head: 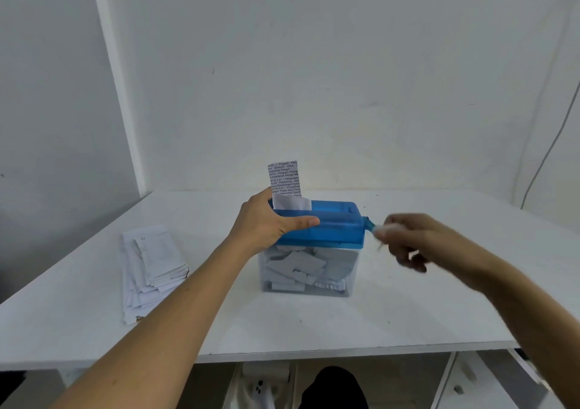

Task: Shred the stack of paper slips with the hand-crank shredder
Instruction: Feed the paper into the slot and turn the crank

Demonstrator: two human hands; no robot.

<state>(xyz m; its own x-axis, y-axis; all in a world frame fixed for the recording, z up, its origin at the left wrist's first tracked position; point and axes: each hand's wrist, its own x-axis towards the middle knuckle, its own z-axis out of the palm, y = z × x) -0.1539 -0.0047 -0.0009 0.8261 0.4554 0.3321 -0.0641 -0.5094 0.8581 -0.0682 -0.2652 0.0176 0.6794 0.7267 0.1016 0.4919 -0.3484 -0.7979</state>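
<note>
At a white table (408, 314), a person works through a stack (150, 267) of paper slips, which lies fanned at the near left, well apart from the machine and within the left arm's reach for the next feed. At centre stands the shredder (332, 223). The left hand (266, 223) clamps its blue top, thumb laid along the near edge and fingers hooked over the far side (likely to stop the light box skidding or tipping under the turning). The right hand (408, 242), blurred, has its fingers curled together on the pale knob of the crank (369, 225) at the shredder's right end. The clear bin (348, 270) beneath is well filled with cut pieces, so the job looks well under way, though plenty of the stack remains. One printed slip (284, 177) stands upright in the slot at the top's left end, just beside the left fingers, its lower part already inside. A bare white wall (345, 78) rises behind.
</note>
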